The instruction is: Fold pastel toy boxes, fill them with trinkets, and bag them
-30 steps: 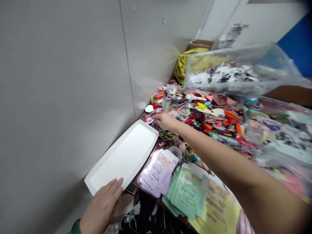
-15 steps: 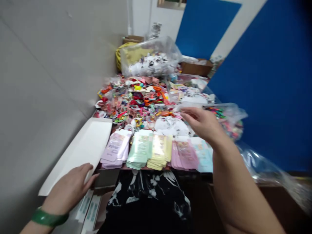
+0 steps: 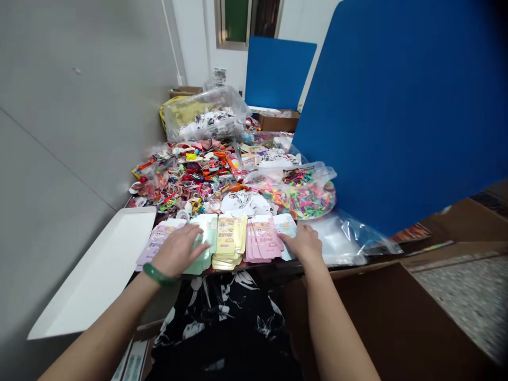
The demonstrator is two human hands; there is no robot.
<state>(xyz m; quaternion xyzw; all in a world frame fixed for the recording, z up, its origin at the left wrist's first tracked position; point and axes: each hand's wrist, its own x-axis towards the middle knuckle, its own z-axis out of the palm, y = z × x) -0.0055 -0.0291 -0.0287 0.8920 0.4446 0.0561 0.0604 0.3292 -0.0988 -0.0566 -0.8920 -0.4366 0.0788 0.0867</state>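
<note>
Five stacks of printed cards line the near edge of the table: purple cards (image 3: 161, 238), green cards (image 3: 208, 233), yellow cards (image 3: 227, 238), pink cards (image 3: 264, 241) and blue cards (image 3: 286, 227). My left hand (image 3: 180, 248) lies over the purple and green stacks, thumb spread from the fingers, nothing visible in its grasp. At the right end, my right hand (image 3: 305, 242) is beside the blue stack. Its thumb reaches over the cards, apart from the fingers. Whether either hand presses on the cards is hard to see.
A white tray (image 3: 99, 264) lies left against the grey wall. Behind the cards spreads a heap of colourful small items (image 3: 190, 180). A clear bag of bright pieces (image 3: 305, 193), clear plastic bags (image 3: 345, 243) and a blue panel (image 3: 397, 106) are on the right. A cardboard box (image 3: 389, 317) stands below.
My left hand has moved from the white tray's edge to the purple and green cards. My right hand has come down from above the heap to the blue cards. The view has shifted right.
</note>
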